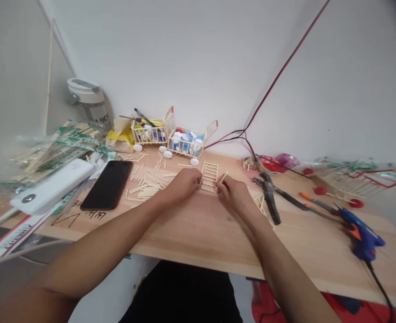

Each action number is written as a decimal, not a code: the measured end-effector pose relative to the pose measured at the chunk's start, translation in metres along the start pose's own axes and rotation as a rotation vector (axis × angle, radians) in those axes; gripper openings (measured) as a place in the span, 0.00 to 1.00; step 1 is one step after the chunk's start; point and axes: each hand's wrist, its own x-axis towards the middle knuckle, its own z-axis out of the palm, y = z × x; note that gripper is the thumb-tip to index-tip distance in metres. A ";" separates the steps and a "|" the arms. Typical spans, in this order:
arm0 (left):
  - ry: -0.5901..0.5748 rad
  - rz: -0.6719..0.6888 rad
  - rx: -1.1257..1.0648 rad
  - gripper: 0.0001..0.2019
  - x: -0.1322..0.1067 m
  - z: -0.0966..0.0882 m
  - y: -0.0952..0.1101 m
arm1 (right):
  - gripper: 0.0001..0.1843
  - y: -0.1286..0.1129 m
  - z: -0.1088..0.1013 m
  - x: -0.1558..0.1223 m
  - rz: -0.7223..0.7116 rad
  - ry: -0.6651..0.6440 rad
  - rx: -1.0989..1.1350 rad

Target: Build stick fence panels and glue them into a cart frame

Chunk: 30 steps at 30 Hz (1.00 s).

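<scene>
My wooden tabletop (198,233) carries everything here. Loose craft-stick pieces (149,186) lie scattered left of centre, just beside a small stick ladder (209,176), with two stick carts (186,144) full of bottle caps behind them. To my left lie a black smartphone (107,185), a white power bank (51,187), and plastic-wrapped stick bundles (59,152). To my right lie black pliers (269,197), orange-handled cutters (319,207), a blue hot glue gun (361,233), and red bottle caps (320,190).

This is a small craft workspace: a wooden desk (198,233) against white walls (198,58) holds a glue gun (363,235), pliers (268,197), loose wooden sticks (147,190) and 2 stick-built carts (187,143).
</scene>
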 end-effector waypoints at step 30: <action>0.047 0.028 -0.067 0.07 -0.003 0.005 -0.005 | 0.09 0.000 0.001 0.000 0.040 -0.032 -0.035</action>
